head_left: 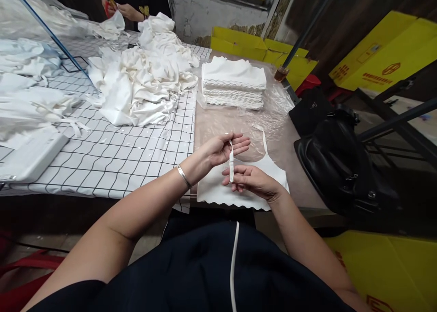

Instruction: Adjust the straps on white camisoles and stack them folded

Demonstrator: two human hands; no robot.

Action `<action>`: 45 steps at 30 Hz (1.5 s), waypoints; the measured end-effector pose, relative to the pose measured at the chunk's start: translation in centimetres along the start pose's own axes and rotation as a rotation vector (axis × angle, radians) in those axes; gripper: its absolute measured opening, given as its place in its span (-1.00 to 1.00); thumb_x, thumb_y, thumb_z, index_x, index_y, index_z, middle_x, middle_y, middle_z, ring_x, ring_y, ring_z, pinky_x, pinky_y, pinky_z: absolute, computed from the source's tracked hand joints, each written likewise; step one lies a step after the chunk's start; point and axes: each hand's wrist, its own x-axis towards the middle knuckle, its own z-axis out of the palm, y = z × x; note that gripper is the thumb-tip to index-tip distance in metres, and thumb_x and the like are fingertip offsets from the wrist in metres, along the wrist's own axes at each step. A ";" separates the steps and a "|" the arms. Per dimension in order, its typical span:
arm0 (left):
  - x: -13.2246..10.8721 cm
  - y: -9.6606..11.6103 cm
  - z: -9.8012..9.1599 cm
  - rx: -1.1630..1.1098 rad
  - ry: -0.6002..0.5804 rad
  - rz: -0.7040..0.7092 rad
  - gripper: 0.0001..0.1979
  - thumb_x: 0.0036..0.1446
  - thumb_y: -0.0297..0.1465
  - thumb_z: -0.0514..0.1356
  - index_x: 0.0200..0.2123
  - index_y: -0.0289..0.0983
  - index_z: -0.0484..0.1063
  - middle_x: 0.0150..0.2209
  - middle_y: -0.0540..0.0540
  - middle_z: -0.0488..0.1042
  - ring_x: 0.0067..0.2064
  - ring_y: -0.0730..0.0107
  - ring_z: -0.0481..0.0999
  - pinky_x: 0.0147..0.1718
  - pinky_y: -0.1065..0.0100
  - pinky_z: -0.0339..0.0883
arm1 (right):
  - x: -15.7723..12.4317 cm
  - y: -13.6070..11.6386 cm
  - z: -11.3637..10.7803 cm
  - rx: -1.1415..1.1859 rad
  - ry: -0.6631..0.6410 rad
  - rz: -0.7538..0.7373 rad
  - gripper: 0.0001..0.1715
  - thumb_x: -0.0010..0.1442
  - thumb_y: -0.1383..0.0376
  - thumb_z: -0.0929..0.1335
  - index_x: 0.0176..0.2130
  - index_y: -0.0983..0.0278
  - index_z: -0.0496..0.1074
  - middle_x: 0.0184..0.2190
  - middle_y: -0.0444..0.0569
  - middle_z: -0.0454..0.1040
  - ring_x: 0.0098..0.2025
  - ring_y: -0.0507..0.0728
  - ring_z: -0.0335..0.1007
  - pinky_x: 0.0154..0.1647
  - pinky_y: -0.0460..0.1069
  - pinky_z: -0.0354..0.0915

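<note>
A white camisole top (pixel 218 188) with a scalloped hem lies flat before me on the plastic-covered table, its hem toward my body. One of its thin shoulder straps (pixel 231 159) is raised between my hands, while the other strap (pixel 264 141) lies loose at the far right. My left hand (pixel 227 148), palm up, pinches the strap's upper part between thumb and fingers. Below it, my right hand (pixel 251 180) holds the strap's lower end between its fingertips, above the fabric.
A neat stack of white garments (pixel 234 82) stands beyond the top. Heaped white garments (pixel 139 80) cover the checked cloth (pixel 160 153). At left lies a white flat device (pixel 34 159); at right, a black bag (pixel 337 162). Another person's hand (pixel 126 12) is at the far side near scissors (pixel 109 3).
</note>
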 end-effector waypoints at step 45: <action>-2.3 -4.0 -5.9 1.641 0.227 0.380 -0.85 0.11 -0.35 0.22 -0.43 -0.31 0.50 -0.29 -0.20 0.57 -0.13 0.12 0.39 0.03 -0.06 -0.03 | 3.6 1.8 -2.0 -0.679 0.463 -0.365 -0.84 0.05 0.20 0.34 -0.40 0.24 0.45 -0.42 -0.10 0.51 -0.32 0.12 0.39 -0.22 0.01 0.26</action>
